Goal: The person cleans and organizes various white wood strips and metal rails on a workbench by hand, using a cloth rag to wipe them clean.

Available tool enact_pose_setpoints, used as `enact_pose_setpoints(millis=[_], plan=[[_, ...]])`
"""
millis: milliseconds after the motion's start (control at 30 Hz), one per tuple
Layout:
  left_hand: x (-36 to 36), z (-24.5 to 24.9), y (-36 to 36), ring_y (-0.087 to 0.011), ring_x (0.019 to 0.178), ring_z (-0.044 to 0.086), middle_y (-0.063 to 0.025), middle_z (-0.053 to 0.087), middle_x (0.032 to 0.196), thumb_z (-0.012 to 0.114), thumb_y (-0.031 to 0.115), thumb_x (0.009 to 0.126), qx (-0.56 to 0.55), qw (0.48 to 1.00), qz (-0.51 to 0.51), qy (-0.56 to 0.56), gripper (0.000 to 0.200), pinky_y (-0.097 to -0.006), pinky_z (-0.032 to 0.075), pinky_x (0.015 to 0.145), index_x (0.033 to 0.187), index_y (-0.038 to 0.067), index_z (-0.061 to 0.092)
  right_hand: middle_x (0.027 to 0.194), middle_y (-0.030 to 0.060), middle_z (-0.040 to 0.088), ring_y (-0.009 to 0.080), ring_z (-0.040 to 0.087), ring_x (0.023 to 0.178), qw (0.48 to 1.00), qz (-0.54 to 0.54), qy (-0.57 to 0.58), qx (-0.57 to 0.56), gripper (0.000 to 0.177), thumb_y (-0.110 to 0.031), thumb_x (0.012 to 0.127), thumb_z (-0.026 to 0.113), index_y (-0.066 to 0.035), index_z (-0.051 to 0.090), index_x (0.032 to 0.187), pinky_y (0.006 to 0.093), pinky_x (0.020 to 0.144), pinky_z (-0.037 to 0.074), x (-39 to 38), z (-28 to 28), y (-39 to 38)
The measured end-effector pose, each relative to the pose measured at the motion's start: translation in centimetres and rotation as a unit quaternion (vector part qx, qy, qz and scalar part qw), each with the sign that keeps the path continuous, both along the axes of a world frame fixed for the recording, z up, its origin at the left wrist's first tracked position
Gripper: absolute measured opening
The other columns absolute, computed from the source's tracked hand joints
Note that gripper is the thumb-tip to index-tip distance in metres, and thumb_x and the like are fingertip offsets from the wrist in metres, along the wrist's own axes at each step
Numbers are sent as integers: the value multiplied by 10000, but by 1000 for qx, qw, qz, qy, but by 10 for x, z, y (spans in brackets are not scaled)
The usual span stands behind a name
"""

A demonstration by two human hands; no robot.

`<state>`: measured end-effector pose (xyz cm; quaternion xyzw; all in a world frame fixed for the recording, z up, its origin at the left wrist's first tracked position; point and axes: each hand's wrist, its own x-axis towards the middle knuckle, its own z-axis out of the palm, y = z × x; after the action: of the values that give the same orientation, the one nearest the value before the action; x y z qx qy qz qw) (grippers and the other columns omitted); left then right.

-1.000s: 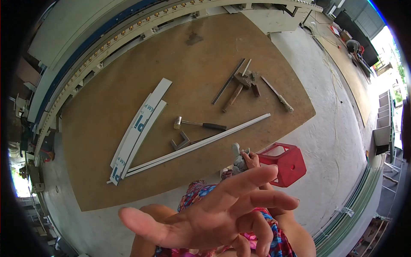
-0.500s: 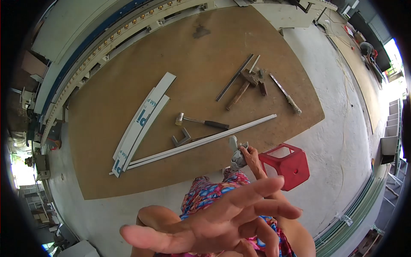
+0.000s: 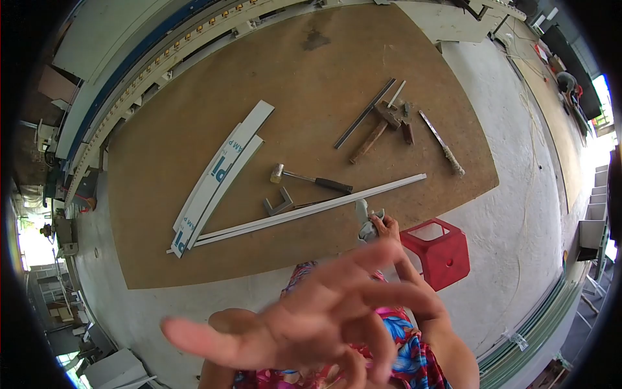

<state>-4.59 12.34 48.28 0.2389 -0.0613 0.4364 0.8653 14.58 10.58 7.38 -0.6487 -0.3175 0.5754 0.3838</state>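
Observation:
My left hand [image 3: 304,318] is raised close to the camera, slightly blurred, with its fingers spread and nothing in it. Lower down, my right hand [image 3: 389,228] grips a crumpled grey-white glove [image 3: 362,211]; part of it is hidden by the fingers. A red plastic stool [image 3: 449,262] stands just right of the right hand. Past the glove, long white strips [image 3: 317,209] lie on a brown board. Beyond them are a black-handled hammer [image 3: 334,185] and an angled metal piece [image 3: 279,206].
The brown board [image 3: 304,97] covers much of the floor. White strips with blue lettering [image 3: 223,168] lie on its left. On the right are a wooden-handled hammer [image 3: 368,142], a dark flat bar [image 3: 364,115] and a wrapped-handle tool [image 3: 449,155]. A long machine [image 3: 139,97] borders the far left.
My left hand has shifted a little left and down in view, fingers still spread. The right hand keeps hold of the glove. The whole scene has shifted slightly as my head moved.

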Motion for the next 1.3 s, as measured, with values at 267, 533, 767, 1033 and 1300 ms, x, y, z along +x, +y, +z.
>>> enact_pose_setpoints(millis=[267, 533, 767, 1033, 1300], plan=[[-78, -59, 26, -229, 890, 464, -188, 342, 1312, 437, 587, 825, -199, 925, 279, 164, 834, -316, 402, 677, 1380, 28, 162, 714, -8, 601, 51, 509, 591, 998, -12, 49, 34, 220, -204, 863, 577, 3, 649, 872, 202, 536, 408, -1, 4, 16], [-155, -224, -27, -165, 793, 557, -89, 559, 1080, 510, 362, 850, -453, 772, 373, 243, 400, -281, 426, 668, 1101, 51, 524, 695, -2, 594, 56, 507, 597, 992, -18, 113, 45, 246, -221, 852, 596, 20, 645, 858, 204, 533, 404, -14, 39, 61], [-153, -316, -79, -151, 754, 549, -68, 579, 1017, 552, 303, 831, -529, 703, 344, 328, 279, -271, 426, 642, 1009, 88, 551, 698, 1, 584, 64, 496, 598, 994, 19, 92, 51, 273, -255, 839, 607, 15, 631, 815, 210, 521, 391, -41, 34, 107], [-134, -342, -89, -143, 708, 571, -67, 611, 951, 559, 277, 838, -508, 689, 331, 398, 251, -256, 412, 599, 1025, 110, 541, 698, -25, 566, 46, 476, 559, 994, 9, 101, 33, 264, -288, 838, 601, -39, 639, 916, 200, 466, 370, -74, 8, 151], [-123, -346, -88, -135, 681, 568, -67, 619, 925, 554, 256, 852, -478, 671, 337, 456, 211, -251, 413, 572, 1007, 113, 549, 681, -20, 557, 57, 499, 549, 993, 38, 107, 12, 274, -298, 825, 614, -43, 625, 924, 213, 450, 382, -88, 16, 164]])
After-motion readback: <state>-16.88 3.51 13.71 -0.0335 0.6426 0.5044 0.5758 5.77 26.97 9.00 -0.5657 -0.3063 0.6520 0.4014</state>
